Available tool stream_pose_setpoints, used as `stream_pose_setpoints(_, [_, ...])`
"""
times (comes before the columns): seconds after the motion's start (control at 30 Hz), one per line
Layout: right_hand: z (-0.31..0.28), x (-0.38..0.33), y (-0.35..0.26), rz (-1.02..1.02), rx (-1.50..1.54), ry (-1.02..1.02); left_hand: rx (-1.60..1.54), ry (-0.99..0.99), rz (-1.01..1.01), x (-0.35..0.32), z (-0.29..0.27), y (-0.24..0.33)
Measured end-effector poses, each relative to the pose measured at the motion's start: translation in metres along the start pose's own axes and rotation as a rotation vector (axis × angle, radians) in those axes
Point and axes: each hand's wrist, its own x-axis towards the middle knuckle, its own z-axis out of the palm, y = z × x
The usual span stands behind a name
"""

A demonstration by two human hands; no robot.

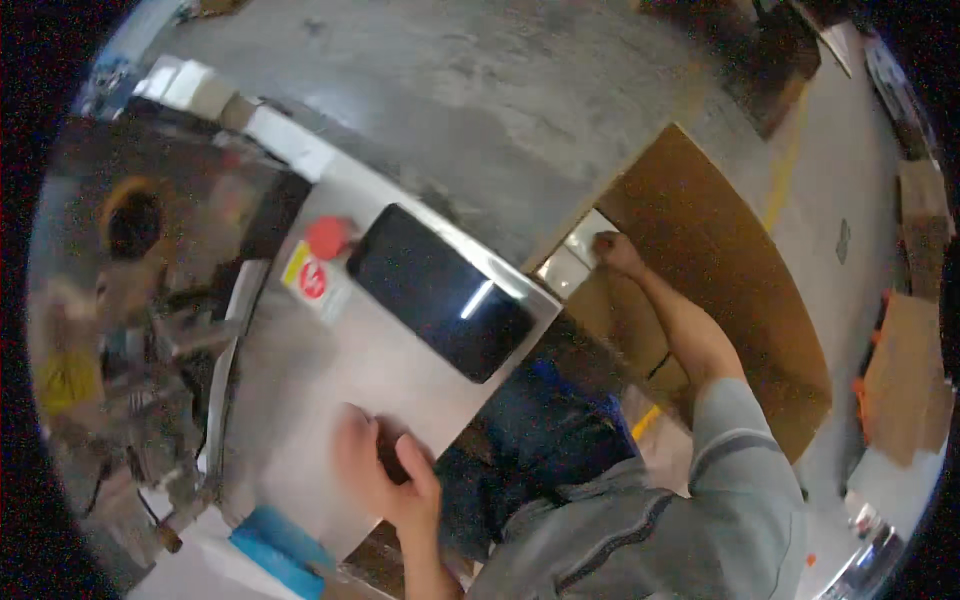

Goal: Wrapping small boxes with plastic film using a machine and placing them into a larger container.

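Note:
My right hand (pixel 620 254) reaches down into a large open cardboard box (pixel 690 210) on the right. Its fingers are curled in at the edge of a small white box (pixel 592 235), which looks glossy on top. Right beside that lies a second white box (pixel 563 271), apart from the hand. Over the near part of the white table, my left hand (pixel 385 465) is blurred by motion. Its thumb stands away from its fingers, and I see no thing held; the gap between them is dark. A black flat tablet-like panel (pixel 440 290) lies ahead of it on the table.
At the table's far left are a red round knob (pixel 328 237) and a yellow and red warning label (pixel 309 275). A blue object (pixel 280 550) lies at the near left. Blurred machinery (pixel 130 320) fills the left side. More cardboard (pixel 908 380) stands at the far right.

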Motion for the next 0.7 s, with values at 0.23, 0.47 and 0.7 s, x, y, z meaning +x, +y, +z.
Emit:
stream_pose_setpoints(0.23, [-0.099,-0.092,-0.152,-0.099,-0.151,-0.089,-0.234,0.126,0.02,-0.002,0.014,0.001])
stream_pose_setpoints(0.47, [-0.087,-0.21,-0.311,-0.396,-0.122,-0.066,-0.832,0.028,-0.225,-0.052,-0.053,-0.024])
stream_pose_setpoints(0.7, [-0.093,-0.258,-0.255,-0.403,-0.42,-0.089,-0.334,0.687,-0.451,-0.131,-0.229,-0.197])
